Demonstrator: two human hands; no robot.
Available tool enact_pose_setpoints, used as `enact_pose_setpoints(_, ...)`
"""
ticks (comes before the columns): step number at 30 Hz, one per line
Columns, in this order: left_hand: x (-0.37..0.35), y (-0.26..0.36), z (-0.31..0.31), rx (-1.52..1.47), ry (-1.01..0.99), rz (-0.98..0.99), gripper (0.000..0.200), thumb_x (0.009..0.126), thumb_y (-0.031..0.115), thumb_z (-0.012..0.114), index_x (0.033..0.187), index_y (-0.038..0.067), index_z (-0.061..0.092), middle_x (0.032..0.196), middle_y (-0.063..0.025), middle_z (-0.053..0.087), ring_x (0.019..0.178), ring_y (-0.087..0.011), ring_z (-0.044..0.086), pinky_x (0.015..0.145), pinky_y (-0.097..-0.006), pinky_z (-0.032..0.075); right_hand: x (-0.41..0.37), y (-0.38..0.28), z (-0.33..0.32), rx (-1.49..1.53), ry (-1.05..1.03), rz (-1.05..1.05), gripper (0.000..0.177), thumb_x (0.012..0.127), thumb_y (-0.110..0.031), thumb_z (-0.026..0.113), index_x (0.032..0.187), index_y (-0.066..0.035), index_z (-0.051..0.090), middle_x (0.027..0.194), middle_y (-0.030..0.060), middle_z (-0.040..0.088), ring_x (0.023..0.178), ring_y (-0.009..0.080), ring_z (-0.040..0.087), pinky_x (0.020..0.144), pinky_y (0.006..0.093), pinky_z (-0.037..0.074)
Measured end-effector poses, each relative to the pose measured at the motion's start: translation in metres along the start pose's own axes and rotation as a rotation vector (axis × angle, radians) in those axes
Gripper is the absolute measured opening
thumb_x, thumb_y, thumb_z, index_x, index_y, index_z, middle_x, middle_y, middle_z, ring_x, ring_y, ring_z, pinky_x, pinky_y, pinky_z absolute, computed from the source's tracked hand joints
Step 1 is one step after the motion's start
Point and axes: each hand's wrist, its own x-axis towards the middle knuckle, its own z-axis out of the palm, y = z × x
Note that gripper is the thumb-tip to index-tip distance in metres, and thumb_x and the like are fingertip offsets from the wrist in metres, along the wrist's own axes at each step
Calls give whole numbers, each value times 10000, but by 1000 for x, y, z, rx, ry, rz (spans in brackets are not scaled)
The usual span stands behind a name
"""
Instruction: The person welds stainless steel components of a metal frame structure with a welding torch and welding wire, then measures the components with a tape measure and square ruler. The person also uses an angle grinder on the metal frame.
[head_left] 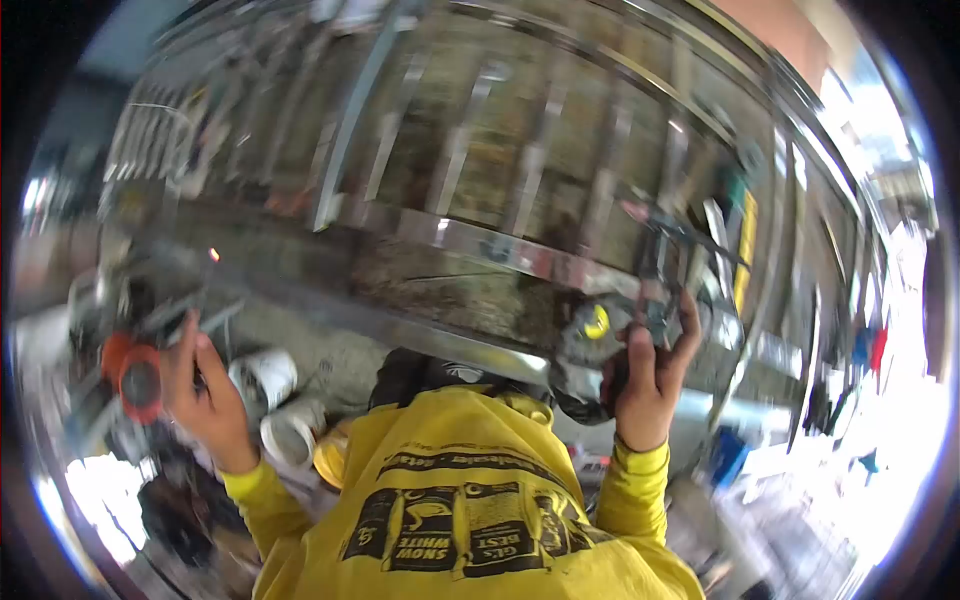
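One glowing orange speck (213, 255) shows beyond your left hand (207, 398), perhaps pointed away for safety; your right hand (648, 388) spreads beside a dark tool (655, 255); blur hides whether either grips.

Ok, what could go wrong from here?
The right hand is at a blurred dark object over the metal frame; the grip is unclear, so it might slip. Bare skin could scrape on the frame. White buckets sit between the left hand and the yellow shirt, so a step that way might catch one.
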Motion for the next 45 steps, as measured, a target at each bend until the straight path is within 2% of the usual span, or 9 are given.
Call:
enact_pose_setpoints(3, -12, 8, 46, -419, -425, 136, 292, 865, 9, 648, 1135, 77, 737, 875, -103, 649, 749, -206, 601, 650, -312, 470, -46, 0, -6, 50, 179, -22, 601, 997, -91, 500, 1508, -147, 190, 1089, 103, 570, 536, 62, 455, 444, 206, 383)
enact_pose_setpoints(5, -32, 18, 77, -585, -701, 289, 297, 840, -3, 670, 1115, 82, 745, 851, -99, 611, 722, -206, 586, 640, -313, 468, -90, 24, -17, -83, 425, -124, 593, 1006, -122, 484, 1516, -144, 182, 925, 93, 578, 454, 101, 481, 375, 228, 379)
enact_pose_setpoints(9, -91, 52, 137, -966, -973, 728, 263, 807, 13, 681, 1046, 92, 756, 830, -104, 586, 740, -283, 612, 647, -356, 498, -212, 44, 8, -44, 943, -133, 575, 1009, -140, 489, 1513, -169, 214, 929, 103, 580, 490, 98, 501, 373, 223, 380)
enact_pose_setpoints(13, -144, 81, 187, -964, -1012, 1152, 267, 767, 36, 693, 1019, 103, 752, 820, -104, 571, 797, -312, 597, 724, -411, 495, -337, 84, 28, -119, 1331, -86, 549, 1014, -140, 477, 1507, -185, 238, 928, 80, 573, 509, 80, 481, 380, 198, 374)
enact_pose_setpoints(17, -154, 99, 216, -878, -1002, 1305, 201, 785, 61, 701, 972, 102, 762, 824, -109, 567, 828, -318, 590, 745, -421, 485, -426, 112, 62, -292, 1645, 80, 549, 1011, -131, 477, 1504, -192, 241, 940, 60, 566, 539, 70, 473, 397, 202, 386)
enact_pose_setpoints(20, -149, 109, 217, -873, -1090, 1253, 137, 804, 69, 698, 918, 92, 770, 840, -122, 574, 825, -325, 601, 742, -417, 490, -439, 137, 87, -245, 1692, 169, 580, 995, -107, 495, 1508, -187, 234, 1109, 79, 565, 565, 60, 461, 440, 201, 399)
enact_pose_setpoints(26, -140, 131, 220, -668, -1285, 1280, 134, 793, 70, 693, 906, 71, 764, 829, -142, 599, 786, -326, 633, 710, -402, 504, -376, 224, 126, -277, 1210, 174, 645, 926, -57, 533, 1482, 9, 212, 1465, 233, 352, 1329, 353, 411, 1093, 420, 348)
enact_pose_setpoints(29, -131, 139, 220, -708, -1356, 1218, 124, 786, 77, 683, 880, 60, 762, 798, -154, 624, 764, -320, 645, 714, -390, 513, -324, 236, 145, -119, 1100, 151, 636, 944, -99, 546, 1490, -103, 219, 1221, 311, 581, 1004, 492, 636, 862, 473, 510)
enact_pose_setpoints(45, -130, 140, 236, -748, -1391, 1261, 196, 714, 26, 581, 823, 23, 743, 778, -223, 679, 774, -371, 675, 747, -412, 535, -229, 255, 176, -220, 1165, 143, 556, 949, -85, 528, 1449, -93, 285, 1149, 293, 603, 991, 478, 626, 857, 476, 489)
